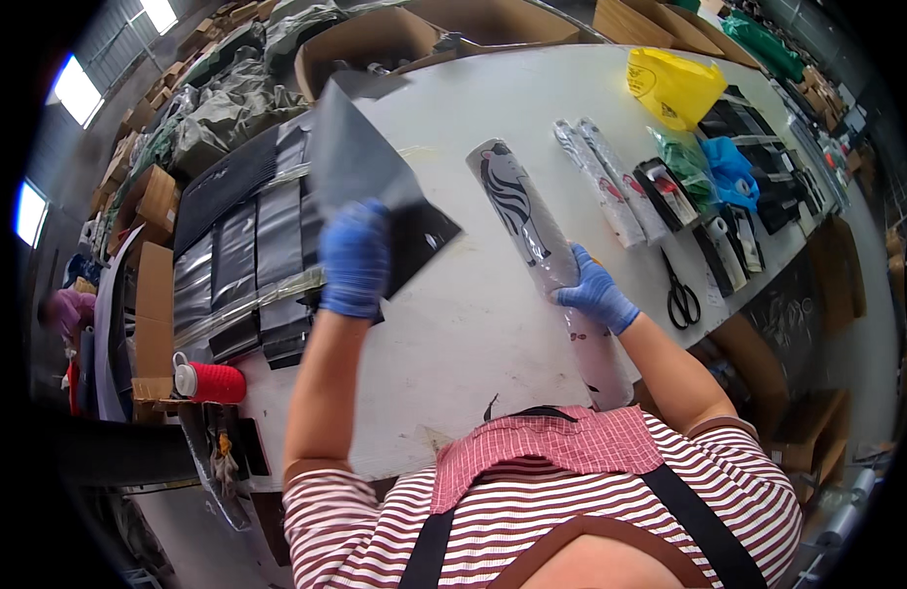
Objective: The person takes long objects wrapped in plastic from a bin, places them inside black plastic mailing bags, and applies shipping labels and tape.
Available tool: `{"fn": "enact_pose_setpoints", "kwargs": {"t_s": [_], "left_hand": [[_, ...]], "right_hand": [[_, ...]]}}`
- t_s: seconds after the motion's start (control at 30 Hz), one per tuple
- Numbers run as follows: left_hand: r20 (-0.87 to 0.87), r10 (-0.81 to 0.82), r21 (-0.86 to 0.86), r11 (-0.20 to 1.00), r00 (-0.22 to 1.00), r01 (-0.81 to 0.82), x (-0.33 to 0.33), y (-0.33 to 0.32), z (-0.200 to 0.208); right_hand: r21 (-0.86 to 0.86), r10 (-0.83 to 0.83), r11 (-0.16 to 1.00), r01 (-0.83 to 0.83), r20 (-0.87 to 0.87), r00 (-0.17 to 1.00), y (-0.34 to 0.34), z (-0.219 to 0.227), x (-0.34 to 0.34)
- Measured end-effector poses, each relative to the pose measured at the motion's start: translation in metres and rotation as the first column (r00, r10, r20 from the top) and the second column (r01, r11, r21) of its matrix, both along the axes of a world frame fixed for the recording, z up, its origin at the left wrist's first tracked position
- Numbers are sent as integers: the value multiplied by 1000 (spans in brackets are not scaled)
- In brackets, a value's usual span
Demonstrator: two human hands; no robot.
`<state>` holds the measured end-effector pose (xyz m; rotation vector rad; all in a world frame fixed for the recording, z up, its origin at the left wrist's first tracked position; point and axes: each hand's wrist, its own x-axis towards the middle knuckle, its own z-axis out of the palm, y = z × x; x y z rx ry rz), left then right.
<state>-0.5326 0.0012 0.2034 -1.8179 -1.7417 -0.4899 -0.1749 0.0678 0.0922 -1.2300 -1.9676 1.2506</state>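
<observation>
Both my hands wear blue gloves. My left hand (355,257) is closed on a grey and black plastic mailing bag (367,162), held up over the table's left half and blurred by motion. My right hand (593,290) grips a long roll (512,201) wrapped in clear plastic, with a zebra-like black and white print. The roll slants from the table's middle back toward my chest. Beyond my right hand lie two similar wrapped rolls (610,187), side by side. Black-handled scissors (681,299) rest near the table's right edge.
Stacks of black plastic bags (237,255) cover the table's left side. A red cup (216,382) stands at the left corner. Yellow (674,88) and blue plastic bags (730,172) lie at the right, among dark packages. Cardboard boxes (375,44) line the far edge. Another person (70,309) is at far left.
</observation>
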Motion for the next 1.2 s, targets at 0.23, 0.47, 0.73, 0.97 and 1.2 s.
{"fn": "enact_pose_setpoints", "kwargs": {"t_s": [0.23,0.47,0.73,0.97,1.2], "left_hand": [[299,169,-604,796,939,49,95,0,-215],[645,-168,-338,813,746,475,94,11,-252],[882,465,-327,721,-76,611,72,18,-232],[934,127,-272,858,334,435,89,12,-222],[478,-168,-129,957,862,258,115,-12,-185]], "right_hand": [[10,76,997,-77,75,994,-59,11,56],[-88,265,963,-254,146,953,-113,-22,65],[-78,264,963,-257,453,852,-130,-39,78],[-199,341,938,-285,684,645,-118,5,67],[-409,341,890,-203,299,891,-94,-17,73]]}}
